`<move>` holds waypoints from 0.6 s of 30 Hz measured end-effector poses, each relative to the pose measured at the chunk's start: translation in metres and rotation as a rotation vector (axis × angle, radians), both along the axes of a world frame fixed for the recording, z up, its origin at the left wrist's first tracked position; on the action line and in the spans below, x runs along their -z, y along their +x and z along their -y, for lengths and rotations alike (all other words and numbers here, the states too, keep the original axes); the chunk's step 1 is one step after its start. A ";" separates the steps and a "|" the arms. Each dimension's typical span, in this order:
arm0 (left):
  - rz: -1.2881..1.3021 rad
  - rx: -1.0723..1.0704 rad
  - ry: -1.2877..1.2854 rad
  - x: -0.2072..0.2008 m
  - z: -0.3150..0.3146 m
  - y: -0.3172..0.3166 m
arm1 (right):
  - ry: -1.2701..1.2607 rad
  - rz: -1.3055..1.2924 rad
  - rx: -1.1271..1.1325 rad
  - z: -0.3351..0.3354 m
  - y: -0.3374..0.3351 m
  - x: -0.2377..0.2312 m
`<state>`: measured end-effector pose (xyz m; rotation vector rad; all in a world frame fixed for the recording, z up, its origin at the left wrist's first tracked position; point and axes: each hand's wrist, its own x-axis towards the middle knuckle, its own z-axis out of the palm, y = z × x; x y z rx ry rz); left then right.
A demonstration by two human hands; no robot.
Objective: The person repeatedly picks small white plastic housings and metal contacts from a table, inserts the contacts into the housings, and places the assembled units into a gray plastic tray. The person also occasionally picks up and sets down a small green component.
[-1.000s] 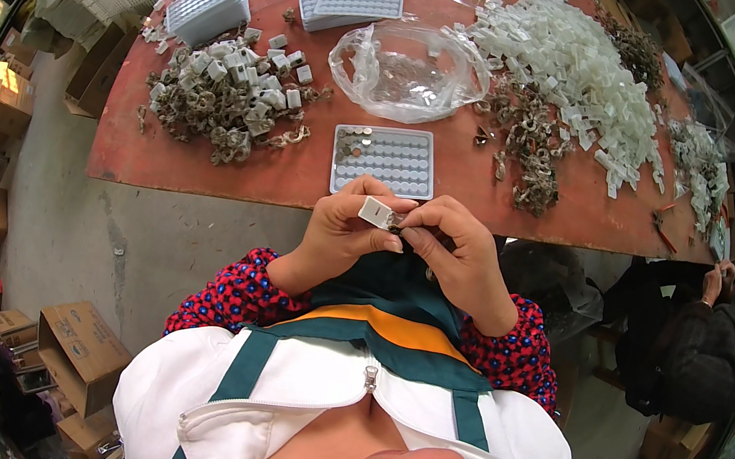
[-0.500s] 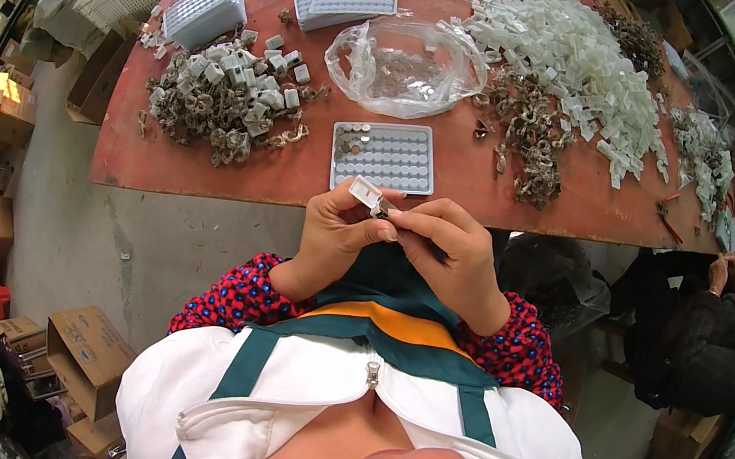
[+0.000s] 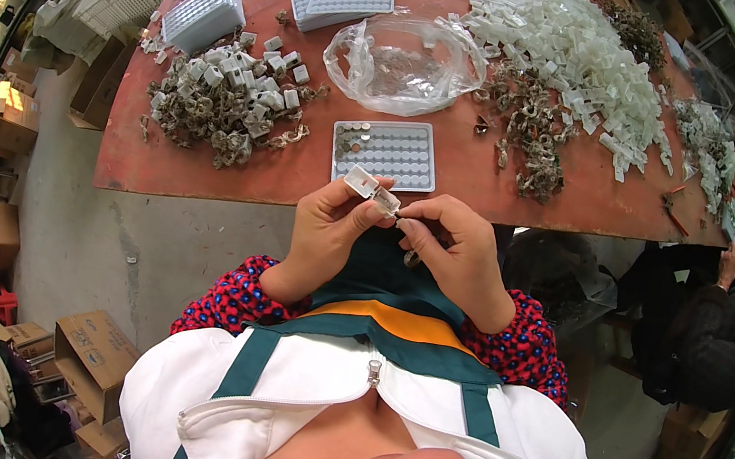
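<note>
Pinching a small white plastic piece (image 3: pixel 371 188) between thumb and fingers, the left hand (image 3: pixel 330 224) is held just off the near edge of the counter (image 3: pixel 203 175). The right hand (image 3: pixel 453 248) is closed in a fine grip at the piece's right end; what it pinches cannot be told. A grey tray (image 3: pixel 386 151) lies just beyond, a clear bag (image 3: pixel 404 62) farther back.

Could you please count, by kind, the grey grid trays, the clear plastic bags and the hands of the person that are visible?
Grey grid trays: 5 (nearest tray)
Clear plastic bag: 1
Hands: 2 (left hand, right hand)
Total: 8
</note>
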<state>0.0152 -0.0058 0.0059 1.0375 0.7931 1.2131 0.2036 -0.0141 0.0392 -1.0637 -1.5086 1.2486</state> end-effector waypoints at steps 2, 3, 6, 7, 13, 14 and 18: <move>-0.047 -0.019 0.053 0.000 0.000 0.000 | 0.027 0.048 -0.004 0.000 -0.001 -0.001; -0.086 -0.034 0.098 0.000 0.000 0.000 | 0.049 0.072 0.000 0.000 -0.001 -0.001; -0.229 -0.077 0.235 0.000 -0.001 -0.001 | 0.157 0.134 0.036 -0.001 -0.002 0.000; -0.277 -0.089 0.288 0.000 -0.002 -0.002 | 0.157 0.124 0.045 -0.001 -0.002 0.001; -0.159 -0.045 0.163 -0.002 0.000 -0.001 | 0.107 0.086 0.046 -0.001 -0.002 0.007; -0.143 -0.041 0.145 -0.002 0.001 -0.001 | 0.089 0.075 0.045 -0.001 -0.002 0.007; -0.176 -0.050 0.187 -0.004 0.001 -0.001 | -0.009 -0.039 0.034 0.000 -0.002 0.009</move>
